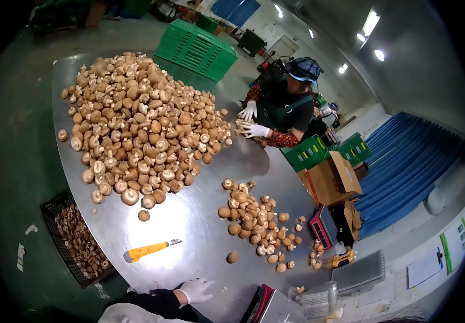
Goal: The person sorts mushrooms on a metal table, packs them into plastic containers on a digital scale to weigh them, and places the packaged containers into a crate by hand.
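Note:
My left hand (196, 291), in a white glove with a dark sleeve behind it, rests on the metal table (189, 242) at the bottom of the view. Its fingers are stretched out and hold nothing. Up and to its left lies an orange utility knife (149, 251). A single brown mushroom (232, 257) sits to its upper right, below a small heap of mushrooms (256, 218). The much larger mushroom pile (141, 124) covers the far left of the table. My right hand is out of view.
A co-worker (283, 102) in white gloves handles mushrooms across the table. A green crate (196, 49) stands at the back. Red scales (323, 227) and an open cardboard box (332, 177) are right. A black crate of mushrooms (49, 212) is on the floor.

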Tool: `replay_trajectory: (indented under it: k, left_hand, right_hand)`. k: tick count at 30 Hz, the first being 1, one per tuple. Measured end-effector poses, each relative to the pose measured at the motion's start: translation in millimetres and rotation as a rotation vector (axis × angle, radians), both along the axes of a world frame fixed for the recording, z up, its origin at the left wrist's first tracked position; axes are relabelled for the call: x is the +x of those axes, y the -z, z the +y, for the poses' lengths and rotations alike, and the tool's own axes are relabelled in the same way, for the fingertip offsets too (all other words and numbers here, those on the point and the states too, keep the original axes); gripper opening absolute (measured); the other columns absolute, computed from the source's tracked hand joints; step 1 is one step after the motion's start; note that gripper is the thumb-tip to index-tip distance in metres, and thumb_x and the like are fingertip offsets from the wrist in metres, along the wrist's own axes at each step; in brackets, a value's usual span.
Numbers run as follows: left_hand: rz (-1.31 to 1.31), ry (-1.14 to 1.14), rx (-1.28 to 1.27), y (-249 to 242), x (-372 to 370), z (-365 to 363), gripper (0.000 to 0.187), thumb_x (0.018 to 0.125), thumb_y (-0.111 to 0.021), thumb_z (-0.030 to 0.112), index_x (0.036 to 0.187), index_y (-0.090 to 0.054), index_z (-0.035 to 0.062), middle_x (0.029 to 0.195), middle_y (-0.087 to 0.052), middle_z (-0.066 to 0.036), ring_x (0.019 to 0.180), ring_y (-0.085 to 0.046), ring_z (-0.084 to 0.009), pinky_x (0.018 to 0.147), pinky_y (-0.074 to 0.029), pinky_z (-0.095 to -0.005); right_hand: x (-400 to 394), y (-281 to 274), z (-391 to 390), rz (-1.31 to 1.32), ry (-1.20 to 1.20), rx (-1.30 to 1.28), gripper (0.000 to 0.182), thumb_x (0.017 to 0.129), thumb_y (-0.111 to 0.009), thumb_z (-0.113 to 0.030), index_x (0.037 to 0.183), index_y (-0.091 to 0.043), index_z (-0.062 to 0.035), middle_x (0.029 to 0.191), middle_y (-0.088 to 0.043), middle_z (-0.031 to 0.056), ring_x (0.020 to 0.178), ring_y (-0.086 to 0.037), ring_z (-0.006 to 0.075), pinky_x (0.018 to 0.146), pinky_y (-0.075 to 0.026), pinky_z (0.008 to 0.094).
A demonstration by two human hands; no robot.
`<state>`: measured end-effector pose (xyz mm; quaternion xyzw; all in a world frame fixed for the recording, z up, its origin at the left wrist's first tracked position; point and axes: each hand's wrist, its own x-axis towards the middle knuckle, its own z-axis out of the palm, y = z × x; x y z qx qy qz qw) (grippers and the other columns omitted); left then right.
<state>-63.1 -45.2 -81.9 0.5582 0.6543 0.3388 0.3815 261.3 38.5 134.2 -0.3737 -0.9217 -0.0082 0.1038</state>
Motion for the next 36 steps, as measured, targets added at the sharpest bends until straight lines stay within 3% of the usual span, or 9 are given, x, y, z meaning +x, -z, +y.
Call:
replay_trajectory:
  k: [3, 5, 7, 9, 17, 24, 26, 33, 36]
  left_hand:
    - [-0.060, -0.127, 0.138, 16, -1, 18, 0.062, 0.082, -0.056, 0.040, 0.133, -0.040, 0.0075, 0.120, -0.049, -0.021, 0.106, -0.053, -0.0373, 0.089, -0.045, -0.0408]
    - [-0.078, -0.131, 0.141, 2, -17, 33, 0.065, 0.081, -0.058, 0.039, 0.134, -0.038, 0.0069, 0.123, -0.046, -0.021, 0.108, -0.050, -0.0391, 0.091, -0.043, -0.0421]
    - [0.051, -0.285, 0.192, -4, -30, 53, 0.066, 0.080, -0.060, 0.037, 0.134, -0.038, 0.0078, 0.127, -0.042, -0.022, 0.111, -0.046, -0.0421, 0.094, -0.040, -0.0456]
    - [0.083, -0.352, 0.106, -2, -46, 79, 0.067, 0.079, -0.061, 0.036, 0.135, -0.038, 0.0090, 0.130, -0.038, -0.023, 0.113, -0.042, -0.0443, 0.094, -0.038, -0.0486]
    - [0.245, -0.803, 0.387, -20, -123, 204, 0.065, 0.071, -0.069, 0.034, 0.129, -0.047, 0.0110, 0.125, -0.042, -0.023, 0.113, -0.040, -0.0408, 0.096, -0.035, -0.0467]
    - [0.470, -0.424, 0.189, -12, -154, 268, 0.078, 0.066, -0.066, 0.060, 0.131, -0.047, 0.0224, 0.130, -0.041, -0.020, 0.111, -0.046, -0.0367, 0.096, -0.036, -0.0443]
    - [0.628, -0.295, 0.224, -4, -137, 261, 0.081, 0.065, -0.064, 0.065, 0.133, -0.046, 0.0262, 0.130, -0.041, -0.021, 0.111, -0.047, -0.0359, 0.095, -0.037, -0.0437]
    - [0.606, -0.009, 0.303, -8, -114, 247, 0.086, 0.061, -0.068, 0.064, 0.134, -0.044, 0.0265, 0.137, -0.036, -0.019, 0.108, -0.050, -0.0383, 0.086, -0.047, -0.0431]
    - [0.687, 0.019, 0.311, -11, -97, 242, 0.093, 0.058, -0.071, 0.062, 0.137, -0.037, 0.0281, 0.135, -0.038, -0.017, 0.100, -0.052, -0.0377, 0.082, -0.048, -0.0433]
  right_hand:
    - [-62, 12, 4, 0.001, 0.002, -0.148, 0.029, 0.085, -0.059, -0.010, 0.114, -0.060, -0.0034, 0.110, -0.062, 0.0140, 0.110, -0.055, 0.0279, 0.094, -0.041, 0.0404]
    - [-73, 69, 33, 0.140, -0.282, -0.070, 0.038, 0.079, -0.063, -0.012, 0.115, -0.057, -0.0008, 0.107, -0.060, 0.0202, 0.097, -0.059, 0.0306, 0.088, -0.046, 0.0357]
    - [-105, 92, 50, 0.045, -0.390, -0.045, 0.042, 0.083, -0.061, -0.011, 0.124, -0.050, -0.0034, 0.109, -0.058, 0.0159, 0.085, -0.059, 0.0246, 0.076, -0.048, 0.0328]
    - [-140, 114, 57, 0.128, -0.167, -0.277, 0.028, 0.078, -0.068, -0.016, 0.100, -0.061, -0.0011, 0.103, -0.059, 0.0156, 0.099, -0.055, 0.0304, 0.088, -0.043, 0.0375]
    - [-205, 179, 149, 0.276, 0.074, -0.297, 0.070, 0.071, -0.077, -0.029, 0.127, -0.046, -0.0036, 0.129, -0.043, 0.0218, 0.120, -0.042, 0.0365, 0.100, -0.037, 0.0408]
    - [-216, 197, 273, 0.458, 0.421, -0.185, 0.094, 0.061, -0.077, -0.051, 0.134, -0.040, -0.0050, 0.137, -0.034, 0.0274, 0.125, -0.037, 0.0395, 0.103, -0.033, 0.0418]
    - [-221, 209, 290, 0.329, 0.423, -0.426, 0.105, 0.058, -0.072, -0.066, 0.141, -0.035, -0.0138, 0.144, -0.022, 0.0284, 0.133, -0.022, 0.0433, 0.106, -0.027, 0.0466]
    - [-245, 189, 239, 0.126, 0.114, -0.092, 0.093, 0.054, -0.077, -0.058, 0.132, -0.047, -0.0176, 0.128, -0.043, 0.0139, 0.117, -0.038, 0.0388, 0.099, -0.035, 0.0469]
    - [-253, 180, 244, 0.107, 0.114, -0.218, 0.090, 0.059, -0.076, -0.052, 0.135, -0.042, -0.0172, 0.129, -0.044, 0.0127, 0.113, -0.045, 0.0369, 0.096, -0.038, 0.0455]
